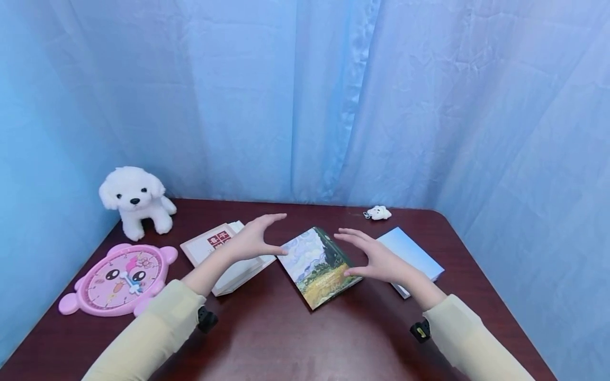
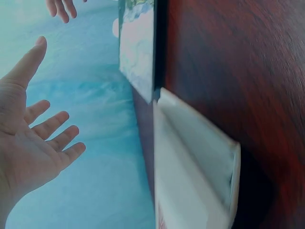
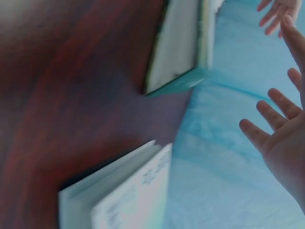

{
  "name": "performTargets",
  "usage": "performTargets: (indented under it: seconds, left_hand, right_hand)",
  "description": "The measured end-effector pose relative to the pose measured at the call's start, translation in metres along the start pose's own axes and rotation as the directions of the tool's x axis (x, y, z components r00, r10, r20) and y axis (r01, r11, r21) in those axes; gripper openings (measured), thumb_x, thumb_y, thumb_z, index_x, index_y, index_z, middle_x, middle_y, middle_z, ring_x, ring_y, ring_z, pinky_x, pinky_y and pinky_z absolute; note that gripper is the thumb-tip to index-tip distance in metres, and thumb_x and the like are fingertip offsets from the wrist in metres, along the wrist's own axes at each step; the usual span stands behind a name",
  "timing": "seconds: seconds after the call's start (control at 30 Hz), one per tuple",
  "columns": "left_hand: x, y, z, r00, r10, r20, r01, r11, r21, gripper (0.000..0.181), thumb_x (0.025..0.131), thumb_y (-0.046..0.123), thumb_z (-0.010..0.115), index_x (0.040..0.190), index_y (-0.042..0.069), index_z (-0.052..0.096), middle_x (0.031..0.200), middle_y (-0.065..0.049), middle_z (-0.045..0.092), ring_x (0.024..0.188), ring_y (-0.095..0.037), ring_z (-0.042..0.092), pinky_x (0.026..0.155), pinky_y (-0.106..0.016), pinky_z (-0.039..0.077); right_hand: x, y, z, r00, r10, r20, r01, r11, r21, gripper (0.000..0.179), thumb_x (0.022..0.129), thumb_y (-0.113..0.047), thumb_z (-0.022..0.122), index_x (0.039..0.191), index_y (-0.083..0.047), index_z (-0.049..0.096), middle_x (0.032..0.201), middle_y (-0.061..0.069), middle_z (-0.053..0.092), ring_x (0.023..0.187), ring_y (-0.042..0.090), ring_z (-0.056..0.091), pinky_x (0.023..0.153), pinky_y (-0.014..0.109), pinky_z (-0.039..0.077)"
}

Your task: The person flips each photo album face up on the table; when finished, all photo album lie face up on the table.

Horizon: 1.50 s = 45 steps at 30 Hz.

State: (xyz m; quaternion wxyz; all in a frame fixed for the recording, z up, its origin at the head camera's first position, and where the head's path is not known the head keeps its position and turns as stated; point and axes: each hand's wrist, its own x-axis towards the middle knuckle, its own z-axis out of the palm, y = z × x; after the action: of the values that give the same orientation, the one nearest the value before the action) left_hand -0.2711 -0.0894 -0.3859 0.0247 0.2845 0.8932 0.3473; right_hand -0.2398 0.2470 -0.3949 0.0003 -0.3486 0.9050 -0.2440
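Note:
A thick book with a painted landscape cover point(image 1: 314, 270) lies turned at an angle in the middle of the table. My left hand point(image 1: 251, 239) is raised near its left side, thumb and fingers spread, holding nothing. Opposite it, my right hand point(image 1: 376, 258) hovers by the book's right side, also spread, with an empty palm. Under the left forearm is a white book with red characters point(image 1: 202, 250), its cover standing partly lifted in the left wrist view. A pale blue book point(image 1: 412, 256) sits beyond the right hand, partly hidden by that arm.
A white plush dog point(image 1: 135, 198) sits at the back left of the dark red table point(image 1: 286, 349). In front of it lies a pink cartoon clock point(image 1: 119, 280). Toward the back right is a small white plush charm point(image 1: 378, 212). Blue curtains point(image 1: 248, 106) surround the table's back and sides.

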Motion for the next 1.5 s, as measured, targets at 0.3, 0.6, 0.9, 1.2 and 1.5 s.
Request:
performTargets:
  seconds: [0.3,0.6,0.9,1.2,1.5]
  left_hand:
    - [0.024,-0.005,0.032,0.999,-0.009,0.045,0.010,1.000,-0.025,0.084,0.077,0.037,0.077,0.146,0.014,0.035,0.149,-0.006,0.037,0.137,-0.025,0.033,0.108,-0.046,0.033]
    - [0.045,-0.013,0.056,0.996,-0.025,0.085,0.030,0.998,-0.058,0.082,0.078,0.037,0.077,0.146,0.015,0.037,0.148,-0.006,0.038,0.135,-0.025,0.037,0.106,-0.042,0.037]
    - [0.064,-0.018,0.067,0.994,-0.057,0.096,0.063,0.996,-0.062,0.079,0.079,0.037,0.076,0.144,0.015,0.038,0.146,-0.006,0.041,0.133,-0.025,0.040,0.105,-0.040,0.038]
    - [0.077,-0.022,0.077,0.993,-0.052,0.101,0.056,0.998,-0.037,0.070,0.080,0.028,0.077,0.139,0.008,0.046,0.139,-0.008,0.049,0.129,-0.024,0.044,0.104,-0.039,0.038]
    - [0.080,-0.029,0.081,0.990,-0.091,0.108,0.098,0.993,-0.059,0.064,0.078,0.027,0.078,0.135,0.013,0.053,0.137,-0.007,0.049,0.129,-0.024,0.043,0.105,-0.039,0.038]
  right_hand:
    - [-0.014,0.028,0.017,1.000,-0.003,0.011,0.003,1.000,-0.017,0.080,0.078,-0.036,0.077,0.146,-0.020,0.037,0.149,0.010,0.036,0.134,0.029,0.037,0.099,0.053,0.040]
    - [-0.021,0.052,0.024,0.997,0.033,0.076,-0.030,0.999,-0.045,0.080,0.078,-0.048,0.073,0.144,-0.015,0.041,0.145,0.011,0.042,0.133,0.030,0.039,0.103,0.052,0.037]
    - [-0.018,0.061,0.023,0.993,0.043,0.112,-0.038,0.998,-0.043,0.080,0.078,-0.049,0.072,0.143,-0.014,0.042,0.142,0.003,0.046,0.130,0.025,0.043,0.101,0.048,0.040]
    - [-0.014,0.062,0.023,0.985,0.033,0.168,-0.028,0.999,-0.033,0.074,0.081,-0.040,0.073,0.143,-0.014,0.041,0.141,0.003,0.047,0.128,0.022,0.046,0.101,0.045,0.042]
    - [-0.012,0.061,0.029,0.987,0.004,0.164,0.003,0.999,-0.045,0.066,0.082,-0.025,0.075,0.139,-0.010,0.046,0.135,0.004,0.053,0.122,0.019,0.051,0.098,0.041,0.044]
